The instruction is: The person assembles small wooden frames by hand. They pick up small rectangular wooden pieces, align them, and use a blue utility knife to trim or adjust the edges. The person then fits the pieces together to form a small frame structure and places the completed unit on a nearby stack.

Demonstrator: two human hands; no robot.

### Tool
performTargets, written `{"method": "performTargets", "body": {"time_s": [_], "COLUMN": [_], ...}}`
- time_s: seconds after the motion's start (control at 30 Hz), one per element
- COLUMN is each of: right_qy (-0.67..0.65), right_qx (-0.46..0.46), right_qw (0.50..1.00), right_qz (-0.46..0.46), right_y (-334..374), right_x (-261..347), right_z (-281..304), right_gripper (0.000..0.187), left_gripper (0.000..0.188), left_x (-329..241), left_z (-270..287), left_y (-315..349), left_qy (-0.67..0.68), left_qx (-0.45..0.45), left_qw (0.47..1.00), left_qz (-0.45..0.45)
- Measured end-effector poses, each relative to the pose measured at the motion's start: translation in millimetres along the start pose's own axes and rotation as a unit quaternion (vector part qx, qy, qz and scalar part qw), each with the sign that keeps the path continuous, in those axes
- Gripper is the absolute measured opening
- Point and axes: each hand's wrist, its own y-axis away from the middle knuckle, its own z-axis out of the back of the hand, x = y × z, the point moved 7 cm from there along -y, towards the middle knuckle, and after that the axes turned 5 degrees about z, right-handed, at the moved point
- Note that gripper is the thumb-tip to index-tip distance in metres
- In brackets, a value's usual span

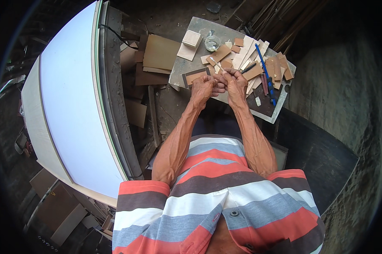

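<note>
Both of my hands meet over the near edge of a small worktable (180,67). My right hand (236,86) is closed in a pinch on a thin stick (218,65), whose whitish tip points away and to the left. My left hand (202,89) is closed just beside it, fingertips close to the right hand's; what it holds, if anything, is hidden. Next to the left hand lies a small brown rectangular piece with dark edge strips (194,77). Beyond the stick lies a flat brown wooden piece (219,53). A clear glass jar (212,42) with whitish contents stands farther back.
A pale wooden block (192,39) sits at the table's far left. Thin wood offcuts (246,53), a blue long-handled tool (265,67) and a black pen-like tool (249,67) crowd the right. A large white panel (72,89) rises at left; brown boards (159,53) lie beside the table.
</note>
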Motion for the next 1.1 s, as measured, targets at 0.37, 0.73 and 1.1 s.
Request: {"method": "performTargets", "body": {"time_s": [0.37, 0.73, 1.1], "right_qy": [0.108, 0.266, 0.388], "right_qx": [0.002, 0.041, 0.123], "right_qw": [0.992, 0.953, 0.887], "right_qz": [0.066, 0.140, 0.219], "right_y": [13, 19, 25], "right_x": [6, 19, 39], "right_z": [49, 56, 30], "right_gripper": [0.015, 0.013, 0.014], "left_gripper": [0.009, 0.007, 0.004], "left_x": [-9, -2, 12], "left_z": [8, 14, 23], "left_y": [7, 2, -9], "left_qy": [0.146, 0.110, 0.053], "left_qx": [0.013, 0.022, -0.024], "left_qw": [0.988, 0.994, 0.998], "left_qz": [-0.051, -0.016, -0.015]}}
